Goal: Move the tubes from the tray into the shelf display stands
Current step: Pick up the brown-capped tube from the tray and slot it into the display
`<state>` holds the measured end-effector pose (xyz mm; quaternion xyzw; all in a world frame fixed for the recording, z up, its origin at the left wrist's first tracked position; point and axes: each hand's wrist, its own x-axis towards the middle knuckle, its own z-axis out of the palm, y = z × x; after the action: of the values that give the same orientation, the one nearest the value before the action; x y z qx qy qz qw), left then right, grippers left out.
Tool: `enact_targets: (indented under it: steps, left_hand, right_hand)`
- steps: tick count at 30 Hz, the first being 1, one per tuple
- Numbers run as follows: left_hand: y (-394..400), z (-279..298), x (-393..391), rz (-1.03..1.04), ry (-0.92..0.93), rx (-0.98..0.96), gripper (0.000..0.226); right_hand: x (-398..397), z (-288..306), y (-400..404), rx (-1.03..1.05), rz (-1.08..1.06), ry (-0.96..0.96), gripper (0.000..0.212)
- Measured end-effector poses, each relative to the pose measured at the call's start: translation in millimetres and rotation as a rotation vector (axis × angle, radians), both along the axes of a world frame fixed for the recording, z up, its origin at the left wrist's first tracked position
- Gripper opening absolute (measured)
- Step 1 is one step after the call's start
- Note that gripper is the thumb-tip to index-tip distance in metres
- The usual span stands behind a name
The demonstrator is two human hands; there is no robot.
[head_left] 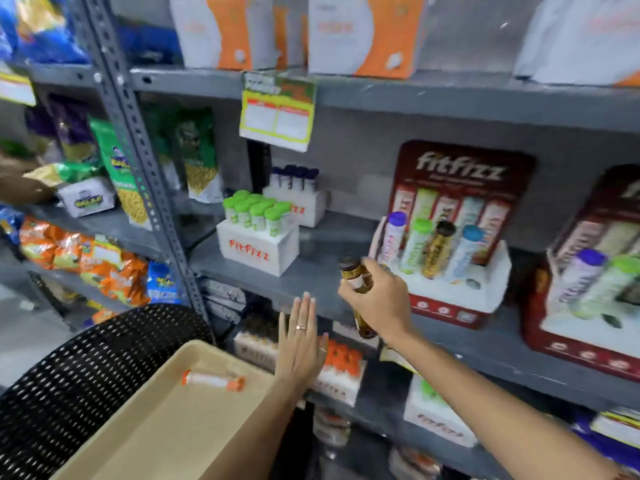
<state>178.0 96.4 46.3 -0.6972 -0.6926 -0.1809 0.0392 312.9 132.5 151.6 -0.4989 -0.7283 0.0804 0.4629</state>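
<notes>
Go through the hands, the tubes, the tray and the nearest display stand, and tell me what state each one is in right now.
Right hand: closed around the brown tube.
Left hand: open, flat, empty.
Brown tube: held tilted in front of the shelf.
Orange tube: lying on its side in the tray.
Tray: holds only the orange tube.
Red display stand: four tubes standing, one front hole vacant.

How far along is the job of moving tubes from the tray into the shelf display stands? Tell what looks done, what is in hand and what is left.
Done: four tubes stand in the red display stand. In hand: the right hand holds a brown tube near that stand; the left hand is open and flat above the tray. Left: one orange-capped tube lies in the tray, and at least one hole in the stand looks unfilled.
</notes>
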Motion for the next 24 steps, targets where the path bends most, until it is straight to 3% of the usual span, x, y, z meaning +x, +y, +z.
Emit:
enact_targets:
  steps: [10,16,24]
  left_hand:
    - [27,28,168,-0.408,-0.069,0.065,0.062]
    - [23,37,242,-0.524,-0.024,0.099,0.061]
    - [41,16,295,-0.543,0.004,-0.122,0.064]
  right_hand:
    - [172,47,-11,0.0,-0.28,0.084,0.017]
    - [247,64,-14,0.025,-0.407,0.155,0.02]
    - [304,78,-12,-0.022,-0.466,0.137,0.017]
